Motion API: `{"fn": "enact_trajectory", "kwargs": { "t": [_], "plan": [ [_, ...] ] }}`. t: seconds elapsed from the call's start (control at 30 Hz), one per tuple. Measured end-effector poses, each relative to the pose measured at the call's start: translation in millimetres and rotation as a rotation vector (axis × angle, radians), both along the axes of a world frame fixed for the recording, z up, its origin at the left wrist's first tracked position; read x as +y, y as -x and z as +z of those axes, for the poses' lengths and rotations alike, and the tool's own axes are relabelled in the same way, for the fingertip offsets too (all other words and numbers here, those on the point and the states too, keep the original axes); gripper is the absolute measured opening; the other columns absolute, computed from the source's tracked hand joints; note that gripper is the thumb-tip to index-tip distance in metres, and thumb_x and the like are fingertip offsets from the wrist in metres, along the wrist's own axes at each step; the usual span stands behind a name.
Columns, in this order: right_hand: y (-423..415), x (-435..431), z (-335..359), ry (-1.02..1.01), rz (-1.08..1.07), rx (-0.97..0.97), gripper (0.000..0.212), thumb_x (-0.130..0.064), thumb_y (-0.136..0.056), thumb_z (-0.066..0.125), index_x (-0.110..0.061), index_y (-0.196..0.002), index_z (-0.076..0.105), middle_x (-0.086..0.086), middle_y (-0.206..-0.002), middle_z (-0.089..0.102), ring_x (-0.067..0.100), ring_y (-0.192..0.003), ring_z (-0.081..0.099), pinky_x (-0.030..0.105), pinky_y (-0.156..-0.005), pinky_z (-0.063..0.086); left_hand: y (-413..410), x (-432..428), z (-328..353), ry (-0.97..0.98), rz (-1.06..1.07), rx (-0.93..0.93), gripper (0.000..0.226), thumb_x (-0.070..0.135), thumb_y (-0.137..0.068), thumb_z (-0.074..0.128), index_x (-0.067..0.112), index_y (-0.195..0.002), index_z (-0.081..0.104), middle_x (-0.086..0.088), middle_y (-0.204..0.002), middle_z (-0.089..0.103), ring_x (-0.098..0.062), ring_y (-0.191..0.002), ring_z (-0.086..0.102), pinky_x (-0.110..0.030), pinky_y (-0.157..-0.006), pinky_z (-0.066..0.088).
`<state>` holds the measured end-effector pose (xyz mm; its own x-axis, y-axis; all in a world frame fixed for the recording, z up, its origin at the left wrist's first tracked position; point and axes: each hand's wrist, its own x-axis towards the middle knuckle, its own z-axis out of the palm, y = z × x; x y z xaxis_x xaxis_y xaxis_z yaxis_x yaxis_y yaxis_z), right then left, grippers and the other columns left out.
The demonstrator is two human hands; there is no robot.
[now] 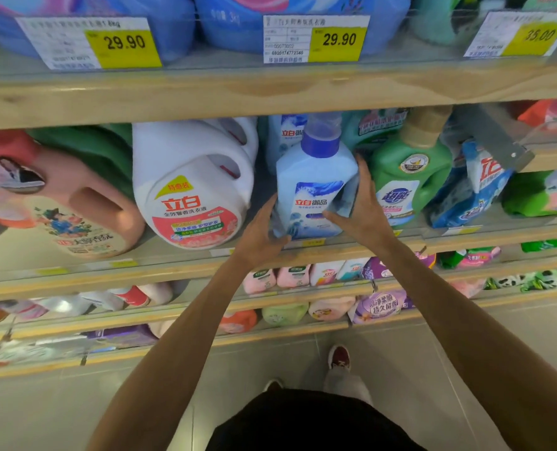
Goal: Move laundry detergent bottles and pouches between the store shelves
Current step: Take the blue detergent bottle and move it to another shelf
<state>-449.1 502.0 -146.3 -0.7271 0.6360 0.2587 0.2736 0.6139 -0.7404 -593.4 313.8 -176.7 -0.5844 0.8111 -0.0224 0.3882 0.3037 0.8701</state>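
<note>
- Light-blue detergent bottle [316, 177]: upright at the front of the middle shelf [173, 270], with a dark-blue collar under a clear cap. It stands between the white jug [189, 190] on its left and the green bottle [410, 177] on its right.
- Left hand [261, 232]: clamped on the bottle's lower left side, fingers wrapped round the edge near the base.
- Right hand [361, 209]: grips the bottle's right side, thumb laid across the front label and fingers reaching up the flank, close against the green bottle.
- Both hands are therefore on the same bottle, one on each side.
- Base contact: the hands and the shelf lip cover the bottle's foot, so it cannot be told whether it rests on the shelf or is lifted slightly clear.
- Neighbouring stock: a pink jug [75, 206] lies tilted at far left, and a blue pouch [478, 190] leans just right of the green bottle.
- Upper shelf [270, 89]: blue containers behind yellow price tags [339, 39] reading 29.90.
- Lower shelves: small bottles and pouches, blurred.
</note>
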Motion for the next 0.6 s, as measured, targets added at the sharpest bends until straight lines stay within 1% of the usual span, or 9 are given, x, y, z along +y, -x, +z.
{"fn": "enact_trajectory", "kwargs": {
  "t": [0.07,0.13,0.17,0.2,0.27,0.3,0.37,0.43,0.6],
  "plan": [
    [-7,-5,3,0.006,0.004,0.008,0.105,-0.021,-0.082,0.080,-0.018,-0.158,0.007,-0.003,-0.157,0.028,0.014,-0.143,0.030,0.028,-0.106,0.036,-6,-15,0,0.007,-0.025,-0.063,0.084,-0.004,-0.082,0.076,0.009,-0.151,0.031,0.003,-0.138,0.050,0.016,-0.116,0.055,-0.015,-0.096,0.051],
    [-14,-4,1,0.023,0.005,-0.025,0.100,-0.025,-0.084,0.078,-0.022,-0.158,0.010,-0.003,-0.159,0.029,0.015,-0.145,0.031,0.035,-0.111,0.038,-12,-28,-3,0.039,-0.047,-0.065,0.073,-0.007,-0.084,0.073,0.006,-0.146,0.038,0.003,-0.134,0.050,0.022,-0.106,0.054,-0.010,-0.093,0.049],
    [-18,-3,-1,0.056,0.005,-0.065,0.098,-0.027,-0.084,0.077,-0.024,-0.157,0.012,-0.002,-0.159,0.030,0.018,-0.145,0.032,0.041,-0.113,0.038,-15,-34,-2,0.072,-0.040,-0.017,0.069,0.000,-0.087,0.074,0.007,-0.147,0.041,0.002,-0.137,0.050,0.016,-0.112,0.054,-0.011,-0.095,0.046],
    [-23,-5,-4,0.094,0.000,-0.129,0.096,-0.029,-0.084,0.076,-0.025,-0.157,0.014,0.000,-0.157,0.034,0.020,-0.143,0.036,0.044,-0.112,0.040,-18,-40,0,0.113,-0.028,0.058,0.063,0.009,-0.089,0.072,0.009,-0.146,0.045,-0.001,-0.142,0.051,0.002,-0.122,0.055,-0.016,-0.099,0.043],
    [-37,-12,-10,0.165,0.029,-0.313,0.096,-0.029,-0.086,0.075,-0.022,-0.158,0.011,0.006,-0.158,0.033,0.025,-0.141,0.039,0.041,-0.111,0.039,-22,-49,-1,0.191,-0.038,0.227,0.049,0.013,-0.090,0.067,0.009,-0.138,0.056,-0.009,-0.141,0.057,-0.023,-0.132,0.052,-0.032,-0.106,0.042],
    [-46,-17,-15,0.142,0.050,-0.427,0.097,-0.030,-0.087,0.074,-0.018,-0.158,0.009,0.009,-0.160,0.028,0.027,-0.143,0.036,0.038,-0.112,0.036,-26,-54,0,0.231,-0.055,0.279,0.045,0.012,-0.090,0.065,0.009,-0.135,0.059,-0.012,-0.138,0.059,-0.029,-0.131,0.052,-0.037,-0.107,0.041],
    [-63,-27,-25,0.074,0.085,-0.642,0.093,-0.034,-0.089,0.073,-0.016,-0.158,0.013,0.016,-0.159,0.024,0.034,-0.143,0.032,0.042,-0.113,0.034,-31,-66,1,0.363,-0.080,0.363,0.045,0.020,-0.092,0.064,0.016,-0.136,0.058,-0.010,-0.139,0.057,-0.031,-0.131,0.050,-0.042,-0.108,0.041],
    [-78,-37,-30,0.085,0.098,-0.788,0.085,-0.036,-0.090,0.071,-0.016,-0.156,0.022,0.020,-0.153,0.028,0.036,-0.140,0.037,0.042,-0.110,0.037,-37,-79,3,0.502,-0.110,0.427,0.048,0.030,-0.094,0.062,0.023,-0.140,0.052,-0.005,-0.145,0.050,-0.029,-0.136,0.043,-0.045,-0.109,0.039],
    [-111,-66,-20,-0.001,0.111,-0.962,0.074,-0.042,-0.089,0.069,-0.014,-0.150,0.036,0.019,-0.143,0.038,0.037,-0.131,0.044,0.044,-0.103,0.044,-60,-105,9,0.661,-0.130,0.581,0.051,0.038,-0.096,0.057,0.023,-0.144,0.045,-0.007,-0.145,0.047,-0.031,-0.136,0.042,-0.047,-0.105,0.040]
  ]
}}
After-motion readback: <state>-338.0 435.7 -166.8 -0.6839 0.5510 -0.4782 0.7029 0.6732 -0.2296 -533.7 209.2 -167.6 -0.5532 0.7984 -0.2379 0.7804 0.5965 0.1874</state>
